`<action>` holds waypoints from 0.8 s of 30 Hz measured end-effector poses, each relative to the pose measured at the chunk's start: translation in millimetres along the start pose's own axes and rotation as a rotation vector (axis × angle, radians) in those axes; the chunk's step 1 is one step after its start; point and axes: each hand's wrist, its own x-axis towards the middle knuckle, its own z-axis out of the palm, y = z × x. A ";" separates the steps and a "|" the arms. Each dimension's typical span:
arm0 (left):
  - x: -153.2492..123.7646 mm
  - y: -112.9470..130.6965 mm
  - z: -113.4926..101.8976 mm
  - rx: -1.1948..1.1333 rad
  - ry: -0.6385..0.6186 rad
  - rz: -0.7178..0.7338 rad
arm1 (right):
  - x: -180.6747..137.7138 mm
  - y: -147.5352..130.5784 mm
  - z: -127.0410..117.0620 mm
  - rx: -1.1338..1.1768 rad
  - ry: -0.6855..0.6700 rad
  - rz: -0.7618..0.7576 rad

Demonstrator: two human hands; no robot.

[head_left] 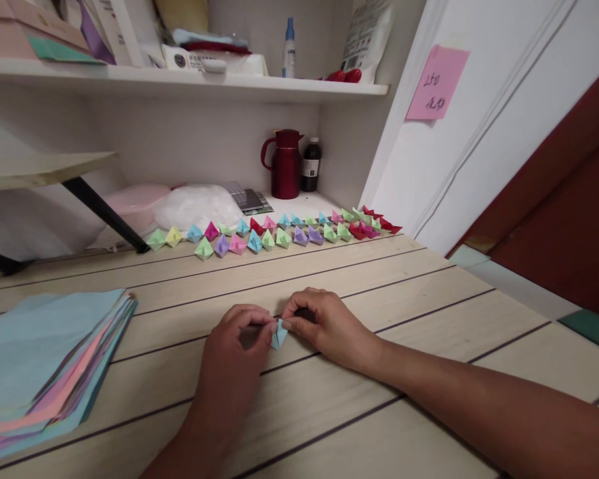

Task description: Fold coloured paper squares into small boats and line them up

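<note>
A small folded piece of light blue paper (278, 336) is pinched between my two hands, just above the wooden table. My left hand (237, 352) grips its left edge between thumb and forefinger. On the other side, the thumb and fingertips of my right hand (329, 326) close on its upper right edge. The fingers cover part of the paper, so its full shape is hidden. Beyond my hands, several small folded paper boats (254, 241) in many colours stand in rows along the back of the table.
A stack of coloured paper sheets (54, 346) lies at the left on the slatted table (379, 412). Behind the boats are a red jug (285, 166), a dark bottle (311, 166) and a white plastic bag (197, 207). A black metal leg (104, 213) supports a small shelf at the left.
</note>
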 end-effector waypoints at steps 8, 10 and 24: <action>0.5 -1.8 3.6 0.039 -0.011 -0.015 | -0.9 0.2 3.3 0.120 -0.007 -0.064; 0.3 -3.7 4.7 0.040 -0.007 0.001 | -1.4 -1.8 3.9 0.120 -0.023 -0.121; -3.7 -2.4 5.3 0.056 -0.022 0.007 | -1.1 -3.4 9.4 -0.042 -0.008 -0.124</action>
